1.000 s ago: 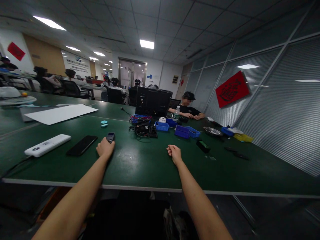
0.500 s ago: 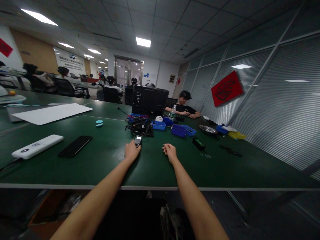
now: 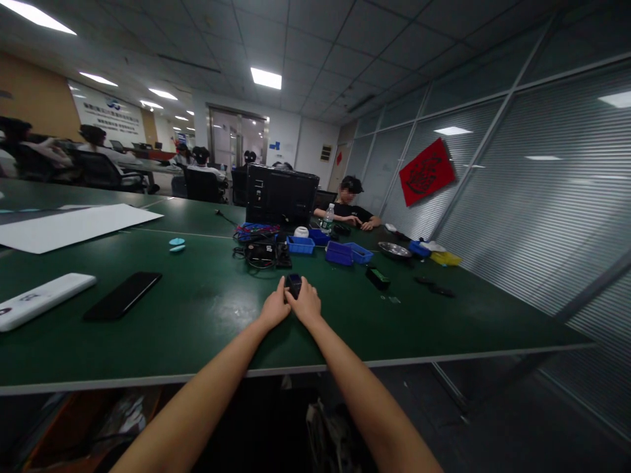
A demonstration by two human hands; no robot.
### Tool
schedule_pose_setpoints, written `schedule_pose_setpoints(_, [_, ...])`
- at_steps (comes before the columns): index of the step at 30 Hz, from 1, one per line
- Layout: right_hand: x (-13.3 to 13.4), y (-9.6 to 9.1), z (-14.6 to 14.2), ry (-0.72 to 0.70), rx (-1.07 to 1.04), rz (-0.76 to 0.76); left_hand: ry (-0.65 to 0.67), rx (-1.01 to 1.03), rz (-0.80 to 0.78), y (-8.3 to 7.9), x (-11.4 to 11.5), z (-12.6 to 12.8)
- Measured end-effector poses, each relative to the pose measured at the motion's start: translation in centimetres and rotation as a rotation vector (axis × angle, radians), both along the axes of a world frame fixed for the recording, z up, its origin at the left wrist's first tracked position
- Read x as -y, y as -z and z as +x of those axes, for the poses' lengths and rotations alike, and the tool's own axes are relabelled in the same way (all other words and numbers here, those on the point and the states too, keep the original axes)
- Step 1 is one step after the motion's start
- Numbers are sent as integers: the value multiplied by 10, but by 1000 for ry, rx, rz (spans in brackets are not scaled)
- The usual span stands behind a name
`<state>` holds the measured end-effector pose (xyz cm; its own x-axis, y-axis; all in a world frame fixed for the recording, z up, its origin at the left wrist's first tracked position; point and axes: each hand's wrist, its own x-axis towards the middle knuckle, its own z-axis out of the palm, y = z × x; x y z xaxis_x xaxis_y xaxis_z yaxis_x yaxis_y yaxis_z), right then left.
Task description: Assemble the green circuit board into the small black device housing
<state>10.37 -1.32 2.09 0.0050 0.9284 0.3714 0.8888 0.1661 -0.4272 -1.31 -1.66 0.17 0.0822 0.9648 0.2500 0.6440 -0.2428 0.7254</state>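
Observation:
My left hand and my right hand come together in front of me over the green table. Between them is a small dark handheld device, which both hands grip from either side. In the earlier view it shows a lit screen and keys; now its top looks dark and bluish. The fingers partly hide its lower end, and I cannot make out its exact kind. Just beyond the hands lies a black boxy unit with cables.
Blue trays, a baseball, a water bottle and a monitor stand farther back. At left lie a black phone and a white power strip-like bar. A person sits across the table.
My right hand has moved left to the device and now grips it together with my left hand. The device has turned, its screen no longer bright. The camera view has shifted right.

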Motion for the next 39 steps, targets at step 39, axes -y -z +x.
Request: schedule_pose_setpoints(39, [-38,1,132,485,55,-120,-135,109,21,-1,0,-10])
